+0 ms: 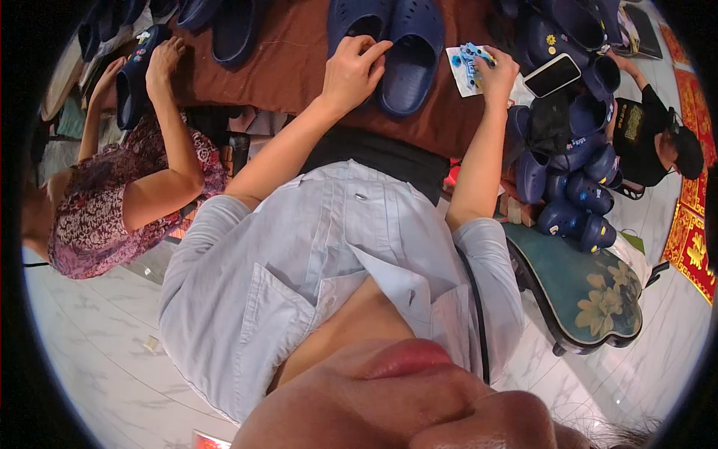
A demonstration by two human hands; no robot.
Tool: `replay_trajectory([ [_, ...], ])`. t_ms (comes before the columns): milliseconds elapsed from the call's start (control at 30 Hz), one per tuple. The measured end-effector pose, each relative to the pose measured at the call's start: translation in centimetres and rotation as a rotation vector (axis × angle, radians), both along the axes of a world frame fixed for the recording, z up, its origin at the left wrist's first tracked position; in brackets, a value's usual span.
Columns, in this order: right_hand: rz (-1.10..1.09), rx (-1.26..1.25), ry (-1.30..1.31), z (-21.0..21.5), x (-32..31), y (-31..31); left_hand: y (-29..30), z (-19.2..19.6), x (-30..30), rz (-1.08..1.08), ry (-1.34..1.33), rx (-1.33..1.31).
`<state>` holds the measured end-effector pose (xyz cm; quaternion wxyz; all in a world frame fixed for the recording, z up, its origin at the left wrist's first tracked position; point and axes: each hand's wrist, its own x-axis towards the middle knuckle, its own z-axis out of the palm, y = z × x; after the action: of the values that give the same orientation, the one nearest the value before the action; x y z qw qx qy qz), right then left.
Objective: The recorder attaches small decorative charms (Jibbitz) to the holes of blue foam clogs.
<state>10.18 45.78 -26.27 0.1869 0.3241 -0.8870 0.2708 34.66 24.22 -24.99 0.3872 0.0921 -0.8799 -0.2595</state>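
Observation:
Two navy clogs lie side by side on the brown cloth, the left clog and the right clog. My left hand is over them with its fingers curled, thumb and index finger drawn together by the right clog's rim. What sits between those fingertips, if anything, is too small to make out. A white packet with blue shoe charms lies to the right of the clogs. Above its right edge, my right hand pinches a small dark-blue shoe charm.
Beside the packet is a phone. Many navy clogs are heaped at the right, above a floral-patterned stool. A co-worker at left holds a navy clog. Another person in black is at far right.

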Motion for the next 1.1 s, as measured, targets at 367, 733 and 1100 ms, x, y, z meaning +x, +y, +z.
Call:
replay_trajectory([
  [367,0.013,0.237,-0.072,0.5,1.3,-0.8,0.2,0.0,0.0,0.031,-0.160,-0.083],
  [733,-0.137,0.374,0.038,0.0,3.7,-0.6,-0.5,-1.7,-3.9,0.018,-0.343,-0.011],
  [1100,-0.193,0.140,0.024,-1.3,2.6,0.3,0.0,-2.1,-3.6,0.036,-0.275,-0.097],
])
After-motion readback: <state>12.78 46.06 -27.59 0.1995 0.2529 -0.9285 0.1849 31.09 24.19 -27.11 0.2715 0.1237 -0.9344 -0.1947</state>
